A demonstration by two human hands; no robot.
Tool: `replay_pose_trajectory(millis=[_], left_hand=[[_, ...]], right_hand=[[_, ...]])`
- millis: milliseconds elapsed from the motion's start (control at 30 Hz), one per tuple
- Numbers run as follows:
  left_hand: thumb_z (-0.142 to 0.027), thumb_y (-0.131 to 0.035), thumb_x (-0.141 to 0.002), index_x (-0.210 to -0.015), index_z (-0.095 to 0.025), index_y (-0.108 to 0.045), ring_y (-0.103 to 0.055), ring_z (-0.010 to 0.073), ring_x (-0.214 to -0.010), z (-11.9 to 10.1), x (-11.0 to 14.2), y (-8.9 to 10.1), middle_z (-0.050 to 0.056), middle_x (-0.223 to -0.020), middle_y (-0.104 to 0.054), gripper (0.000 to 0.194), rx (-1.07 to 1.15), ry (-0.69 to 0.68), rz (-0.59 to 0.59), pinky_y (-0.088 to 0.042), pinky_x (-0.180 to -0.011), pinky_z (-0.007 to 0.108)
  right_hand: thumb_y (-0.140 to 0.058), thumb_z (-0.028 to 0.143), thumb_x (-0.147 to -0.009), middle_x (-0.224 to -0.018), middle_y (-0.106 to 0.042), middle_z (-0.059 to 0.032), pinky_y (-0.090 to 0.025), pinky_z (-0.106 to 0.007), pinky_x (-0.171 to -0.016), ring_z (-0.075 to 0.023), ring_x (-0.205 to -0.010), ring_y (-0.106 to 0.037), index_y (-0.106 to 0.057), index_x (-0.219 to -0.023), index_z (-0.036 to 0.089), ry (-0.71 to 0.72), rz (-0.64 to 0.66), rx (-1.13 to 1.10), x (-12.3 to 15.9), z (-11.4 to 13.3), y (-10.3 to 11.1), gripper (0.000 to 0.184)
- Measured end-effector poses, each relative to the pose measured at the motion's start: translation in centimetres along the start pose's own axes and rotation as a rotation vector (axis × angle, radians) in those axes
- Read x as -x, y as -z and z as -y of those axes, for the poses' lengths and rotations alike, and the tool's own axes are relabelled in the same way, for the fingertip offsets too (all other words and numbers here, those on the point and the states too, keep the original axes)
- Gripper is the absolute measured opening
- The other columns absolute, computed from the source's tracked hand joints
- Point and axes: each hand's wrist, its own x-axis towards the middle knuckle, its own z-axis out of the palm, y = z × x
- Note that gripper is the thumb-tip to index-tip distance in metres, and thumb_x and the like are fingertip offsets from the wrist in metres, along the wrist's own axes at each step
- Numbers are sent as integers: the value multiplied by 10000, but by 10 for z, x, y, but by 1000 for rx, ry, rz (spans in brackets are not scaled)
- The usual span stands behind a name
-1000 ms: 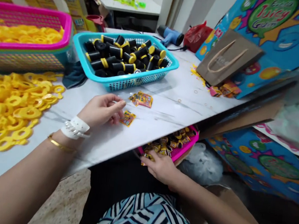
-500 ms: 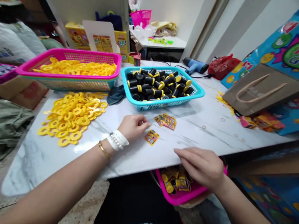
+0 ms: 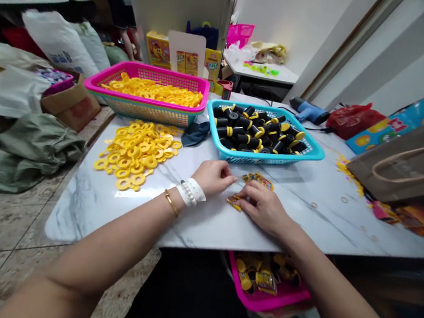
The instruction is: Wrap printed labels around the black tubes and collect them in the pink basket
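My left hand point(image 3: 215, 177) rests on the white marble table point(image 3: 207, 218) with its fingers curled in a pinch; what it pinches is too small to make out. Beside it my right hand point(image 3: 263, 206) lies on a small orange-yellow sticker packet point(image 3: 233, 201), fingers bent down over it. A few more such packets point(image 3: 259, 180) lie just behind my hands. Further back stands a blue basket point(image 3: 271, 158) full of black rolls with yellow bands. Left of it, loose yellow rings point(image 3: 135, 151) are heaped on the table.
A pink basket point(image 3: 145, 71) of yellow rings stands at the back left, a dark cloth point(image 3: 195, 133) beside it. A brown paper bag point(image 3: 404, 168), a blue heat gun point(image 3: 307, 110) and a red bag point(image 3: 352, 119) are on the right. Below the table edge sits a pink basket point(image 3: 259, 299) of packed pieces.
My right hand came up from the pink basket under the table and now lies on the packet beside my left hand. The view lifted and swung left.
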Motion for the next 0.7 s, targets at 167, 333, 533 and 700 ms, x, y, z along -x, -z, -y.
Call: replay_pose_trajectory(millis=[167, 333, 533, 700], left_hand=[[-541, -763, -690, -782, -155, -709, -610, 173, -669, 3, 3, -3, 40, -725, -705, 401, 216, 34, 208, -423, -585, 250], [-306, -713, -730, -731, -149, -666, -552, 102, -560, -1, 5, -8, 10, -667, -667, 164, 589, 70, 234, -436, -562, 214], [-410, -662, -814, -694, -156, -598, -504, 78, -512, -14, 9, 3, -3, -609, -613, 289, 735, 62, -103, -401, -512, 192], [-474, -735, -752, -684, -157, -628, -515, 96, -548, -16, 16, -8, -4, -612, -610, 341, 695, 47, -144, -391, -517, 205]], right_hand=[[-612, 151, -890, -905, -638, -46, -528, -318, -749, -180, -834, -643, -667, -850, 211, 80, -125, -37, 5, 7, 4, 90], [-675, 192, -863, -960, -654, -40, -550, -279, -666, -165, -813, -645, -678, -1033, 246, -4, -448, -235, -4, 18, 15, 179], [-715, 221, -837, -854, -638, 5, -586, -270, -670, -124, -695, -652, -621, -1167, 234, -151, -693, -622, -33, 25, 9, 344], [-723, 233, -834, -959, -573, 0, -569, -231, -596, -87, -637, -621, -546, -1321, 298, -104, -798, -593, -39, 31, -2, 522]])
